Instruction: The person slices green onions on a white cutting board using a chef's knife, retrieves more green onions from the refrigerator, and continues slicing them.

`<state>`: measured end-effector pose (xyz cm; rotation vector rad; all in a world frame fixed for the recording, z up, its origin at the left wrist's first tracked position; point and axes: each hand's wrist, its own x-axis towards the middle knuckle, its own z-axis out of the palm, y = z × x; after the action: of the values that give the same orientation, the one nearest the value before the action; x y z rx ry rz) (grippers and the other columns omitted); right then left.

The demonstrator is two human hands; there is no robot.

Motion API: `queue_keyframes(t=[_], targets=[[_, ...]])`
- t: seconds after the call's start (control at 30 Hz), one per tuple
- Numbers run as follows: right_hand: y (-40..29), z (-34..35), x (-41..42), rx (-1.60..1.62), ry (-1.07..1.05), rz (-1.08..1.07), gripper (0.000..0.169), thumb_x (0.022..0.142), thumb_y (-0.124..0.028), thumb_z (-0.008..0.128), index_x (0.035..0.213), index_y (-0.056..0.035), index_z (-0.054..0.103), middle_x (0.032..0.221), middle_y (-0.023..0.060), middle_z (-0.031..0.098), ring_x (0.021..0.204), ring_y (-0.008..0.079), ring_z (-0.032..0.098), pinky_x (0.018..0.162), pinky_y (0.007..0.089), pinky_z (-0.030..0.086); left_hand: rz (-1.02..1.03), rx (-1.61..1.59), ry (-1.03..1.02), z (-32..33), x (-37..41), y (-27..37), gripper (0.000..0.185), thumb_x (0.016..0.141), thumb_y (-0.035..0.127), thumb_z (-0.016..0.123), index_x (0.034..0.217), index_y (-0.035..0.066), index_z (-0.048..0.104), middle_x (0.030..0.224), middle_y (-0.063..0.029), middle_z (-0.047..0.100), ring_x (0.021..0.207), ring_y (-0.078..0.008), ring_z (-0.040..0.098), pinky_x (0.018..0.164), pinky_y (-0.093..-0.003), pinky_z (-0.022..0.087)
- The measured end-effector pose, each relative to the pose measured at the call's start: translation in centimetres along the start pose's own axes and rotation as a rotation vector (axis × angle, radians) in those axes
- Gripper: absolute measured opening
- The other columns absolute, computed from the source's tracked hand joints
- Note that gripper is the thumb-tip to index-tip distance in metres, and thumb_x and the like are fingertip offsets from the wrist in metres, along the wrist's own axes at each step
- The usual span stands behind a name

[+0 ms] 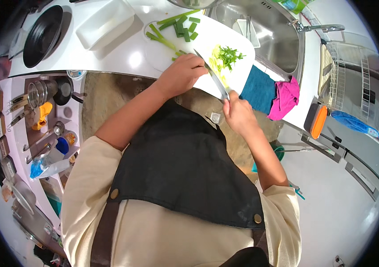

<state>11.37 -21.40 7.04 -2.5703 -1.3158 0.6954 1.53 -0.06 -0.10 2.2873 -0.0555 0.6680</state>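
My right hand grips a kitchen knife by its handle, low at the near edge of the white cutting board. The blade slants away to the upper left. My left hand is curled close to the blade's left side, over spring onion pieces whose green ends poke out beyond it; the fingers hide the rest. Right of the blade lies a pile of finely sliced spring onion, pale and dark green. Longer cut spring onion stalks lie at the board's far left.
A white plastic tub and a black pan stand on the counter at left. The steel sink is beyond the board. A blue cloth and a pink cloth lie by the counter's near edge. Shelves with utensils are at left.
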Motion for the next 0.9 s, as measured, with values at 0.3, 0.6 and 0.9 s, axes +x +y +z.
queue_keyframes(t=[0.3,0.6,0.9], targets=[[0.0,-2.4,-2.7,-0.095,-0.122,0.116,0.024,0.093,-0.022,0.048,0.096,0.0018,0.046,0.068,0.0281,0.060,0.071,0.0487,0.061,0.067,0.0560,0.048,0.001,0.036,-0.022,-0.4,0.1,0.2,0.019,0.076,0.001,0.063,0.094,0.007,0.066,0.095,-0.0061,0.059,0.095,-0.0277,0.057,0.083,-0.0379,0.046],[-0.4,-2.2,-1.3,-0.084,-0.084,0.063,0.024,0.093,-0.021,0.048,0.093,0.0027,0.046,0.069,0.0287,0.061,0.071,0.0483,0.061,0.067,0.0555,0.049,0.006,0.022,0.029,0.0,0.1,0.3,0.019,0.074,0.000,0.064,0.092,0.006,0.066,0.093,-0.0056,0.060,0.094,-0.0269,0.057,0.083,-0.0380,0.047],[-1.5,-0.4,0.6,-0.072,-0.057,0.079,0.025,0.094,-0.022,0.048,0.096,0.0027,0.046,0.070,0.0286,0.062,0.071,0.0488,0.061,0.068,0.0559,0.049,0.022,0.059,0.026,0.1,0.1,0.0,0.019,0.075,0.000,0.063,0.093,0.006,0.066,0.092,-0.0068,0.060,0.092,-0.0277,0.057,0.081,-0.0376,0.047]])
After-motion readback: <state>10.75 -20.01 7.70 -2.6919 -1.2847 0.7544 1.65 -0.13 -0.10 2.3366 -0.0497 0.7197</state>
